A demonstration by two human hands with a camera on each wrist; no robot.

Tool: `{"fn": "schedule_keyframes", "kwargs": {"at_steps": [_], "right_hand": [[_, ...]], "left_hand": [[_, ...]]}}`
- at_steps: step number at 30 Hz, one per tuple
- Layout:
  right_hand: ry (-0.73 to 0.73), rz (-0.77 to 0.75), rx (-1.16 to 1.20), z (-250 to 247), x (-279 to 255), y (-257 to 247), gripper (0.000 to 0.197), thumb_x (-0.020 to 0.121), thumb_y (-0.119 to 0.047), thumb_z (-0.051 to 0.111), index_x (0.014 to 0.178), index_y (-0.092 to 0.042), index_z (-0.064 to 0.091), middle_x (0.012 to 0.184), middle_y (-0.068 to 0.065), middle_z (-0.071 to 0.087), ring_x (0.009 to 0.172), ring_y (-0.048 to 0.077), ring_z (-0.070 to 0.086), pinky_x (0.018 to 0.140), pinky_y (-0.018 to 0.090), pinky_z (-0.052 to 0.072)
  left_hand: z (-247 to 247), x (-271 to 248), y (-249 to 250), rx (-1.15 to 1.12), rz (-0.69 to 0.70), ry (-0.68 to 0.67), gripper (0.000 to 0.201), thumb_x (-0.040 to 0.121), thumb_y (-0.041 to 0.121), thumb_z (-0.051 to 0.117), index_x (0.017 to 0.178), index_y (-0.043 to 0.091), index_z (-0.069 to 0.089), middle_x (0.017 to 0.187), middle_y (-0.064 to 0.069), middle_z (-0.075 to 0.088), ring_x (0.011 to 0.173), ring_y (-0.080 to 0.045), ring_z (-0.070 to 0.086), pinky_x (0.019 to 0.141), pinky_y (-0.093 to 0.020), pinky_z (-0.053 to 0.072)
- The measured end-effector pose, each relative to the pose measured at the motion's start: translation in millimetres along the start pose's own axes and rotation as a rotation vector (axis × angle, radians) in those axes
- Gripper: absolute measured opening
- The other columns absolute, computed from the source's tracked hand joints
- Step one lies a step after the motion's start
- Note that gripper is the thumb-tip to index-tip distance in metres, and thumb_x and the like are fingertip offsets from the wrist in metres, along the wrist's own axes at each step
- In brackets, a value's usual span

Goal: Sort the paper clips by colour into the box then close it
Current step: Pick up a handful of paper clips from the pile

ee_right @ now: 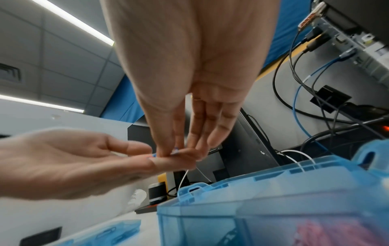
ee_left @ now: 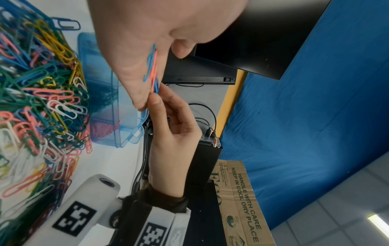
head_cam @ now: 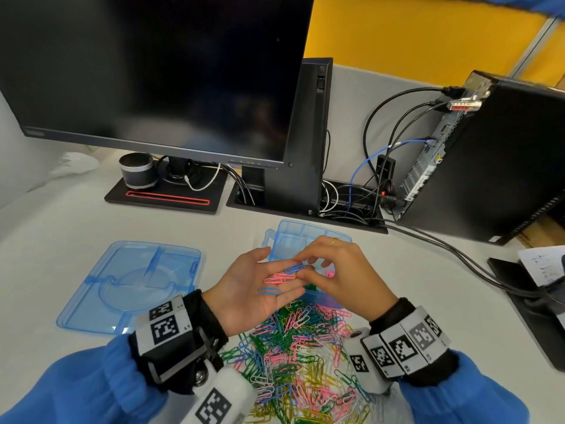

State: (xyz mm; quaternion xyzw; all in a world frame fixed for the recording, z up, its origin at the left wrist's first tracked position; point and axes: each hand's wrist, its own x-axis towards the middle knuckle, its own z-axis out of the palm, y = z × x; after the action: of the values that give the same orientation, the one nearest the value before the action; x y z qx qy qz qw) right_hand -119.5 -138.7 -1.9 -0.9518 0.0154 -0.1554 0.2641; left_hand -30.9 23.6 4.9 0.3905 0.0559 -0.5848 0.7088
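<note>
My left hand lies palm up above the table and carries two blue paper clips and some pink paper clips on its straight fingers. My right hand reaches over from the right and pinches the end of the upper blue clip with thumb and forefinger. The pinch is blurred in the right wrist view. The blue see-through box stands open just behind both hands, with pink clips showing in one compartment. A big mixed pile of clips lies in front of it.
The box's lid lies flat to the left with a few clips on it. A monitor and its base stand behind, a cable well and a computer tower at the right, with cables across the table.
</note>
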Motion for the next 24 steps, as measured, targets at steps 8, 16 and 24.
{"fn": "schedule_keyframes", "kwargs": {"at_steps": [8, 16, 24], "right_hand": [[-0.025, -0.036, -0.006, 4, 3, 2, 0.003, 0.086, -0.016, 0.07, 0.085, -0.014, 0.072, 0.081, -0.009, 0.06, 0.076, -0.004, 0.053, 0.071, 0.004, 0.035], [0.32, 0.159, -0.007, -27, 17, 21, 0.01, 0.09, -0.006, 0.06, 0.081, -0.011, 0.062, 0.067, 0.002, 0.063, 0.062, 0.012, 0.057, 0.06, 0.017, 0.045], [0.113, 0.358, -0.268, -20, 11, 51, 0.019, 0.09, -0.016, 0.062, 0.106, -0.011, 0.07, 0.109, 0.005, 0.069, 0.1, 0.021, 0.062, 0.092, 0.034, 0.047]], "left_hand": [[-1, 0, 3, -0.008, -0.001, -0.011, 0.055, 0.101, 0.036, 0.034, 0.12, -0.009, 0.057, 0.122, -0.027, 0.061, 0.112, -0.033, 0.06, 0.099, -0.04, 0.045], [-1, -8, 17, -0.081, 0.094, 0.047, 0.05, 0.102, 0.028, 0.029, 0.128, -0.01, 0.049, 0.121, -0.028, 0.062, 0.113, -0.036, 0.059, 0.096, -0.04, 0.045], [-1, -14, 28, -0.119, 0.166, -0.035, 0.059, 0.1, 0.04, 0.03, 0.13, -0.007, 0.049, 0.123, -0.023, 0.063, 0.12, -0.035, 0.057, 0.102, -0.038, 0.042]]}}
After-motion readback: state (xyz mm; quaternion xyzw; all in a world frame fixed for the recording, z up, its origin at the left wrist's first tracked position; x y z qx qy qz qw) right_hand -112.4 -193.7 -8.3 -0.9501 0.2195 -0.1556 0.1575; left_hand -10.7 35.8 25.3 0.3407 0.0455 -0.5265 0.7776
